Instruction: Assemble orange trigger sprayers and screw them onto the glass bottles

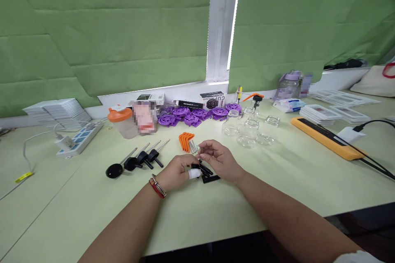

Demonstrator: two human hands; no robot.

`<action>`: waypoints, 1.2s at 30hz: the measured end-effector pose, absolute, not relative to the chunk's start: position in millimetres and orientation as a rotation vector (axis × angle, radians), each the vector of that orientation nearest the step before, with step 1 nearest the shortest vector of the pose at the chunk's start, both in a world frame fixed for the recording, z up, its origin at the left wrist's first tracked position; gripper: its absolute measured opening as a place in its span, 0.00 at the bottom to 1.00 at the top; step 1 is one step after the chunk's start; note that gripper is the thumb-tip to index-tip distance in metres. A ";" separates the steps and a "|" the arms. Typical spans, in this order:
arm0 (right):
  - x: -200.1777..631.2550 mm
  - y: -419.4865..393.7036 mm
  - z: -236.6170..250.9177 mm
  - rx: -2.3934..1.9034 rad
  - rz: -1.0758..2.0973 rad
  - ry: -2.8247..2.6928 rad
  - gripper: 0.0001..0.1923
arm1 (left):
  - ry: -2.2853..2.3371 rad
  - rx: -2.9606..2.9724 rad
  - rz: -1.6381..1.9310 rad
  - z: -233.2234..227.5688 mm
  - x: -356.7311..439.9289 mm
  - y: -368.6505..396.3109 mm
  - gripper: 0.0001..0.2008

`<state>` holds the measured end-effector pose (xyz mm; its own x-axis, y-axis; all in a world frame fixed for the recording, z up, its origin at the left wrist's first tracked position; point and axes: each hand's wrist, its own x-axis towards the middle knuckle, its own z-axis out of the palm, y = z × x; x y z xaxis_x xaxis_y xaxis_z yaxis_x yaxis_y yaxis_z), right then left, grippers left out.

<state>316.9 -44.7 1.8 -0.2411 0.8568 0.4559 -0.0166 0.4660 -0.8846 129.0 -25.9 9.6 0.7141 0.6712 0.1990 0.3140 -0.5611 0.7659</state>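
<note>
The bar-shaped piece [210, 179] is black, as are the round-headed pieces [114, 171], whose rods [128, 155] are silvery. The bent levers [185, 142] are bright orange, the spoked discs [166, 120] purple. The finger wrap [194, 173] is white, the surface [77, 222] pale yellow-green, and the blinds [123, 41] deeper green. The power strip [66, 153] is white with blue panels.

Just the one cam for me, worn on my head — it looks forward and down across the table [277, 197] from my side. Pretty wide view too: my forearms [284, 213] run in from the bottom edge, and my left hand [174, 174] and right hand [221, 162] land just below center, kinda small in frame. Past the table's far edge it faces straight onto the green blinds [123, 28] — they fill most of the top.
</note>
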 end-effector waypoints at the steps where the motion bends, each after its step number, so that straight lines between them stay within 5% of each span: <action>1: 315.6 -46.0 2.2 -0.742 0.944 -1.619 0.11 | 0.749 2.183 0.625 9.2 129.1 -25.8 0.10; 25: 315.9 -47.2 3.6 -0.690 0.526 -1.902 0.05 | 0.764 2.208 0.633 6.2 129.2 -24.4 0.11; 36: 322.2 -45.9 3.5 -0.707 0.697 -2.031 0.03 | 0.768 2.215 0.641 12.9 131.5 -27.4 0.13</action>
<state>322.2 -45.9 3.5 -0.4762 0.6975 0.5355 0.2216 0.6845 -0.6946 131.5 -27.4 12.9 0.7023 0.6782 0.2163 0.3339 -0.5822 0.7413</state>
